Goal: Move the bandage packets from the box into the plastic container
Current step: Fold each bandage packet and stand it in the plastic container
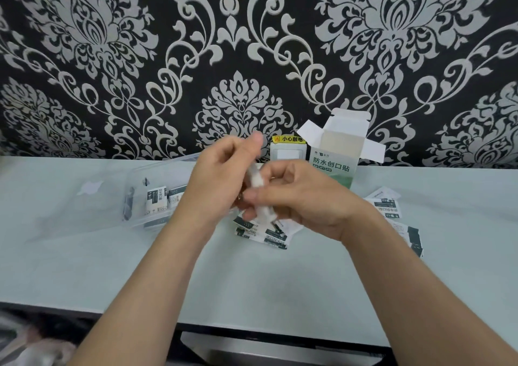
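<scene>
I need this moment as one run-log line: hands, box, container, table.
left hand, right hand: grip packet stack | box: upright, open | container: stored packets inside | table: loose packets

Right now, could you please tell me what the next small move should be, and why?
Probably carry the packet that the left hand and right hand hold leftward into the plastic container, which already holds some.

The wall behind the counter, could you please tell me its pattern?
Pale grey damask scrolls on black wallpaper, head view.

Head view, down onto countertop [84, 267]
</scene>
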`<state>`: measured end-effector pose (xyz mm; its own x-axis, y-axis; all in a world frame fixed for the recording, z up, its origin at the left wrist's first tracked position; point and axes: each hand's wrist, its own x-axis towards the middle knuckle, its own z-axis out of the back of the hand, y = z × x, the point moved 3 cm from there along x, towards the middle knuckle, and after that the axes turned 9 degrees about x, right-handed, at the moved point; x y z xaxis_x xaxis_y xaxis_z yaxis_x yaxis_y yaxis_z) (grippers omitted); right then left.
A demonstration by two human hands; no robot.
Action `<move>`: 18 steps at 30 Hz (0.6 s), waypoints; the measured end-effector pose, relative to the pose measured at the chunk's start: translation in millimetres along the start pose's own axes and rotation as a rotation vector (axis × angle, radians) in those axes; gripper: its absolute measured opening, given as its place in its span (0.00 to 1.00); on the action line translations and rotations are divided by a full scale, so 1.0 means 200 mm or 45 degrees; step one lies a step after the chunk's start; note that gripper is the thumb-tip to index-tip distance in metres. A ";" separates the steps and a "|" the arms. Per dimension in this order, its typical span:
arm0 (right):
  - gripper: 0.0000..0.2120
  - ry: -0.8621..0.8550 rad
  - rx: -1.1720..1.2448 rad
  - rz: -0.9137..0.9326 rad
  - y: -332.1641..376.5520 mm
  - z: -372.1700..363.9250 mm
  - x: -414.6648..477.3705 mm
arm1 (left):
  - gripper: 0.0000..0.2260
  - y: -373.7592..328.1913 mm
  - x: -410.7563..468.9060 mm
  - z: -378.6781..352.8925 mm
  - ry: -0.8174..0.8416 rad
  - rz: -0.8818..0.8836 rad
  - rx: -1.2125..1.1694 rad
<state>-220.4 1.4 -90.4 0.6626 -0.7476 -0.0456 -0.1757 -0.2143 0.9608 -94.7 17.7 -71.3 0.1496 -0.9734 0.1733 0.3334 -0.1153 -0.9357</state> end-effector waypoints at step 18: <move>0.10 0.040 0.154 -0.169 0.00 0.07 -0.01 | 0.30 -0.02 -0.10 -0.03 0.294 -0.508 0.678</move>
<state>-232.2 -5.2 -94.7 0.7077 -0.6882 -0.1599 -0.1698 -0.3853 0.9070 -104.0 36.6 -72.2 -0.2606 -0.9009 0.3472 0.7411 -0.4171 -0.5261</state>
